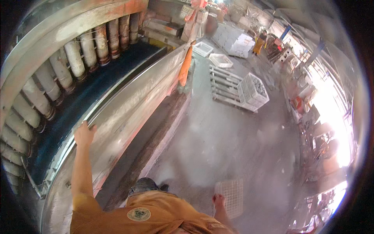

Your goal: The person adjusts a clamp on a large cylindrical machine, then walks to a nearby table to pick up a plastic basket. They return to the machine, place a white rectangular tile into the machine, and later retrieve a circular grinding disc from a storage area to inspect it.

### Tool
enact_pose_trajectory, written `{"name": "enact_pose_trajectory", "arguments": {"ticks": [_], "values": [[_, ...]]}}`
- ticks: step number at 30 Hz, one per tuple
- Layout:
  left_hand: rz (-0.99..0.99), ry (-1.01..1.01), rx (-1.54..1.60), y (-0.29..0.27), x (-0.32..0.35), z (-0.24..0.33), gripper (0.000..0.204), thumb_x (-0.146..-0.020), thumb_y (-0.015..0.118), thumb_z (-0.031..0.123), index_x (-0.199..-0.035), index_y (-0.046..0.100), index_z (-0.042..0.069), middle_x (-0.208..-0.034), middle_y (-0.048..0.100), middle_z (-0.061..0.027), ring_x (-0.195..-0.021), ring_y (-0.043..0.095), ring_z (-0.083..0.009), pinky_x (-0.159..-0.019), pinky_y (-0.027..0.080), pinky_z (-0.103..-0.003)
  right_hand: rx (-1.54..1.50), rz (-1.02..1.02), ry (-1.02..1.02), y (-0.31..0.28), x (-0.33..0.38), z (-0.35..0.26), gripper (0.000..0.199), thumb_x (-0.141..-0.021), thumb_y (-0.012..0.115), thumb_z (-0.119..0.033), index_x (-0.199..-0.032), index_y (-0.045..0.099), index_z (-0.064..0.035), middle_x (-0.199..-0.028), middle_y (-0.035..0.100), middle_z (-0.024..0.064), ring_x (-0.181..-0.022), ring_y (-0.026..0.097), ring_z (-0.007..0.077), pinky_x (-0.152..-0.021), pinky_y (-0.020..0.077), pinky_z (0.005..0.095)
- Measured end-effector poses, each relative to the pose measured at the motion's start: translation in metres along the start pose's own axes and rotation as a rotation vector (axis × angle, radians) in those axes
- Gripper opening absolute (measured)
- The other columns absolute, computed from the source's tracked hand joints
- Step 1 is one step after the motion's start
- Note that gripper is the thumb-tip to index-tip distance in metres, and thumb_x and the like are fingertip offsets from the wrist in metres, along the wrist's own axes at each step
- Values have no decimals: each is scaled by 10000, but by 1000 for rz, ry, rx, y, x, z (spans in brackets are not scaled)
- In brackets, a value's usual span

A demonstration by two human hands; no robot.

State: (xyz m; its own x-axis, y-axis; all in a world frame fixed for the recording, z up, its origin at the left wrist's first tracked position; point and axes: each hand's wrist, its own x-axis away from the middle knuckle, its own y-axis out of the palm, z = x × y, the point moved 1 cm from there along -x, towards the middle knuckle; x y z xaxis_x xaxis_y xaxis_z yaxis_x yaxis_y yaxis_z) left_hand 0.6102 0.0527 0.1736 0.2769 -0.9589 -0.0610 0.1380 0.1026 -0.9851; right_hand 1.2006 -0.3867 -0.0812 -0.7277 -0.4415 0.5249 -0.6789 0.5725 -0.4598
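Observation:
My left arm reaches forward along a long metal tank. At its end my left hand [85, 133] rests on the tank's metal rim [102, 110], its fingers bent over the edge and the thumb apart. Dark blue liquid or lining [91, 78] shows inside the tank. My right hand [219, 199] hangs low beside my body with the fingers curled in, and nothing shows in it. Behind that hand in the view is a white plastic grid crate [233, 191]; whether the two touch is unclear.
Thick pale pipes [74, 58] line the tank's far side. An orange cloth [186, 67] hangs at its end. White trays [220, 60], a slatted pallet [226, 87] and a stacked crate [253, 91] stand on the wet floor. A person [259, 43] in yellow stands far back.

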Motion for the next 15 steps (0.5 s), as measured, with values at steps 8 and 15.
{"name": "enact_pose_trajectory", "arguments": {"ticks": [8, 15], "values": [[224, -7, -92, 34, -29, 51, 594, -774, 598, 559, -933, 621, -12, -801, 643, -210, -723, 619, -376, -659, 486, -439, -483, -159, -217, 74, -155, -284, 226, -898, 599, -243, -835, 573, -28, -686, 554, 31, -577, 516, 123, -504, 442, 266], [366, -165, -77, 35, -30, 34, 637, -759, 620, 526, -1076, 601, -26, -785, 634, -215, -732, 608, -379, -661, 464, -447, -336, -388, -145, 202, -211, -378, 285, -928, 527, -327, -752, 518, -102, -588, 448, -1, -498, 427, 121, -443, 365, 255]]}}
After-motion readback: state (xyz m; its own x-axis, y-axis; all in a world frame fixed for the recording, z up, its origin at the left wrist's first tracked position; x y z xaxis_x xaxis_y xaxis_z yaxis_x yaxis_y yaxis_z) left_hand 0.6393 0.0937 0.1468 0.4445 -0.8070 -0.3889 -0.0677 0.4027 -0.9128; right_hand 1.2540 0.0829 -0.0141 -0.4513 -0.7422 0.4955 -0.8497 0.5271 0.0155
